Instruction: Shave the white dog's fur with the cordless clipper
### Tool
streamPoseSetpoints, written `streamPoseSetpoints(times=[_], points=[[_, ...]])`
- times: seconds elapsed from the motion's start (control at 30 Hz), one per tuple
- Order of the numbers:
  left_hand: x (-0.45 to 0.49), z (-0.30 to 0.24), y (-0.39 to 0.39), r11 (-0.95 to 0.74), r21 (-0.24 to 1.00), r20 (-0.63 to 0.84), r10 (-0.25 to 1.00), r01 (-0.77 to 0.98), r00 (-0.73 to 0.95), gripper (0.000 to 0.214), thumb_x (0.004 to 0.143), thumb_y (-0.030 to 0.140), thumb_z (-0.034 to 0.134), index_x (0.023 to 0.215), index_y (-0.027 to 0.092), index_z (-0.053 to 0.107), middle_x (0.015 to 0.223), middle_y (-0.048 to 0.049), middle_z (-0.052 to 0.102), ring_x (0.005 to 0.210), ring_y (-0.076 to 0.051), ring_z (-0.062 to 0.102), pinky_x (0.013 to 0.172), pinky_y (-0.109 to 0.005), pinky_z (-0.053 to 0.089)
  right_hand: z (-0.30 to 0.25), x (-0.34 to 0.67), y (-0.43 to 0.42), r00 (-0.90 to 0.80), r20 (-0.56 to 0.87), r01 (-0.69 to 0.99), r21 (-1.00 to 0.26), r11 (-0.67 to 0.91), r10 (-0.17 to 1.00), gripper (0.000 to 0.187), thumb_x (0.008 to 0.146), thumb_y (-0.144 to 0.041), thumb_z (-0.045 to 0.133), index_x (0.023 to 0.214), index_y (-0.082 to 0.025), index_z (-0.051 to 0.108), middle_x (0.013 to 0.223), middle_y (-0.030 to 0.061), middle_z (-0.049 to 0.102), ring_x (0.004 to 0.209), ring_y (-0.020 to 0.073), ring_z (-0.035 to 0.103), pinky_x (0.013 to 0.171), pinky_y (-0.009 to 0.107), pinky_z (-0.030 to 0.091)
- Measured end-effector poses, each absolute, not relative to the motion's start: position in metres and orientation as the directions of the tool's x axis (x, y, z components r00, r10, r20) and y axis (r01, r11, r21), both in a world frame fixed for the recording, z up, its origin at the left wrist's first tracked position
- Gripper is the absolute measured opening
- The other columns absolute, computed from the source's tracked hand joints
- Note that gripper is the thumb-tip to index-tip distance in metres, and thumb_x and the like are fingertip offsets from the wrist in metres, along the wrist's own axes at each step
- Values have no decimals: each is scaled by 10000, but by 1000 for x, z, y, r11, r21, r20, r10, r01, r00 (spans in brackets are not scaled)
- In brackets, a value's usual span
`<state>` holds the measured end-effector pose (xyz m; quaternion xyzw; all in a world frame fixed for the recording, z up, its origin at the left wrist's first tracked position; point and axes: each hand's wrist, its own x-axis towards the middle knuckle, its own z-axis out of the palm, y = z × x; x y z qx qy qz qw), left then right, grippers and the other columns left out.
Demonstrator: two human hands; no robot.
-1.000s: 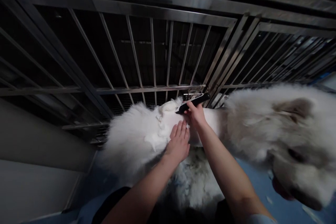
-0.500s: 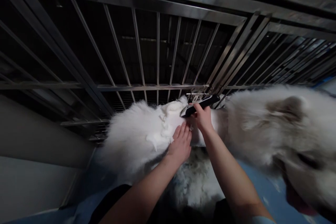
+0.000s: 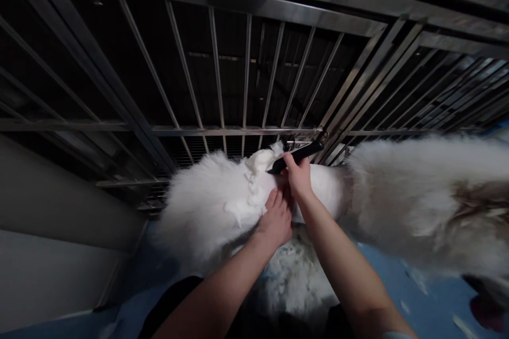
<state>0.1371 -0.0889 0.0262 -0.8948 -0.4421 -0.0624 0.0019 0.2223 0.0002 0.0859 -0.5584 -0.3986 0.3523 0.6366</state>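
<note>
A large white dog (image 3: pixel 199 196) stands side-on before me, its thick-coated rear at the left and its furry front and head at the right. The middle of its body is shorn close. My right hand (image 3: pixel 298 175) grips black hair clippers (image 3: pixel 296 156), whose head rests on the back where shorn skin meets long coat. Cut fur (image 3: pixel 254 175) is bunched up just left of the clippers. Lower on the dog's flank my left hand (image 3: pixel 277 214) lies flat with fingers stretched, holding nothing.
Metal cages with barred doors (image 3: pixel 246 74) rise right behind the dog. A heap of shorn fur (image 3: pixel 298 275) lies on the blue floor (image 3: pixel 433 302) below it. At the left is a pale panel (image 3: pixel 51 270).
The clippers and my right hand have moved slightly left along the back. The dog's head has turned away from me. My left hand stays on the flank.
</note>
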Motion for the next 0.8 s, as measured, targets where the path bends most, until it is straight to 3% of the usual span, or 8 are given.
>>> streamPoseSetpoints(times=[0.1, 0.23, 0.43, 0.63, 0.8], points=[[137, 25, -89, -612, 52, 115, 789, 789, 604, 780, 880, 438, 622, 1493, 2, 417, 1613, -225, 298, 1535, -379, 191, 1261, -531, 218, 87, 223, 3, 395, 110, -20, -992, 128, 912, 335, 693, -474, 733, 823, -214, 567, 733, -19, 633, 542, 127, 548, 457, 256, 472], [137, 22, -89, -639, 50, 150, 765, 768, 627, 720, 878, 426, 631, 1463, 33, 482, 1633, -196, 263, 1538, -355, 204, 1259, -514, 226, 90, 225, 1, 409, 130, 59, -991, 116, 903, 287, 716, -437, 725, 786, -209, 566, 631, -48, 578, 451, 98, 469, 397, 236, 387], [137, 23, -88, -605, 65, 119, 794, 794, 596, 810, 869, 445, 639, 1502, 0, 401, 1598, -211, 345, 1531, -384, 203, 1261, -536, 210, 89, 215, 0, 385, 132, -61, -984, 168, 913, 370, 683, -458, 772, 872, -225, 556, 761, -33, 616, 607, 129, 565, 479, 237, 486], [135, 25, -88, -632, 56, 114, 773, 773, 624, 767, 892, 426, 613, 1503, 10, 406, 1630, -205, 266, 1541, -355, 189, 1264, -503, 207, 90, 219, -5, 404, 167, 83, -986, 145, 900, 305, 733, -430, 752, 702, -221, 531, 532, -60, 519, 439, 105, 449, 410, 247, 373], [133, 29, -85, -615, 63, 74, 788, 786, 611, 762, 909, 417, 577, 1529, 30, 365, 1626, -177, 298, 1546, -368, 156, 1266, -528, 153, 89, 206, 1, 330, 225, 66, -974, 216, 917, 319, 698, -442, 767, 841, -212, 597, 788, 14, 660, 590, 149, 572, 470, 269, 485]])
